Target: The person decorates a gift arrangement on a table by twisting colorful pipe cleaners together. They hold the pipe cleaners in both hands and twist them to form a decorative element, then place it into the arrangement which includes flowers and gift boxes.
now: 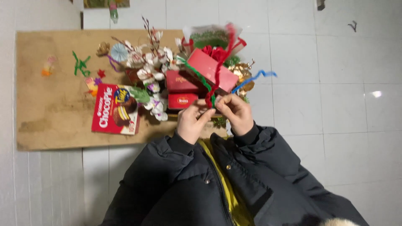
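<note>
I have the lower ends of two twisted pipe cleaners, a red pipe cleaner and a green pipe cleaner, pinched between my hands. My left hand closes thumb and forefinger on them from one side, and my right hand pinches them from the other, fingertips nearly touching.

They feel like nothing in weight: fuzzy, wire-cored, bending where I press and staying bent. I judge the best hold is right at the twist, close to the ends, since farther up they would just flop.

From my grip the red one runs away from me, up across the tilted red gift box just beyond my fingers, its long axis pointing toward the wrapped bouquet. The green one slants off to my left over the same box. A blue pipe cleaner sticks out past my right hand.
</note>
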